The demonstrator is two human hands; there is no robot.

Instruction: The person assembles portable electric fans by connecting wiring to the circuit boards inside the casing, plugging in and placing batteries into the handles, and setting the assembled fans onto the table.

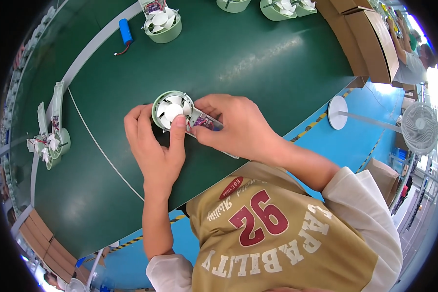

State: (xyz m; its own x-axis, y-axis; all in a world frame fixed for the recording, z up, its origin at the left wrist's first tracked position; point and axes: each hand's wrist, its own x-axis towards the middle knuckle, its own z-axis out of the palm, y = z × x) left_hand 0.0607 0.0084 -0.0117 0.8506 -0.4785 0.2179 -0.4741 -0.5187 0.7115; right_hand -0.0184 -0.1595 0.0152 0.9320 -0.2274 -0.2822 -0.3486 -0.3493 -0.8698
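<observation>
Over the green table I hold an opened handheld fan with a pale green round housing and white blades. My left hand grips the housing from its left side, thumb resting at the hub and blade edge. Around the fan's handle my right hand is closed, with its thumb and fingers near the joint to the housing. A small purple circuit board with thin wires shows in the open handle, and something blue beside it is partly covered by my right fingers.
A blue cylindrical battery with a red lead lies at the far left. Another opened fan is at the back, and several more green housings stand around. Opened fan parts sit at the left edge. Cardboard boxes and a standing fan are on the right.
</observation>
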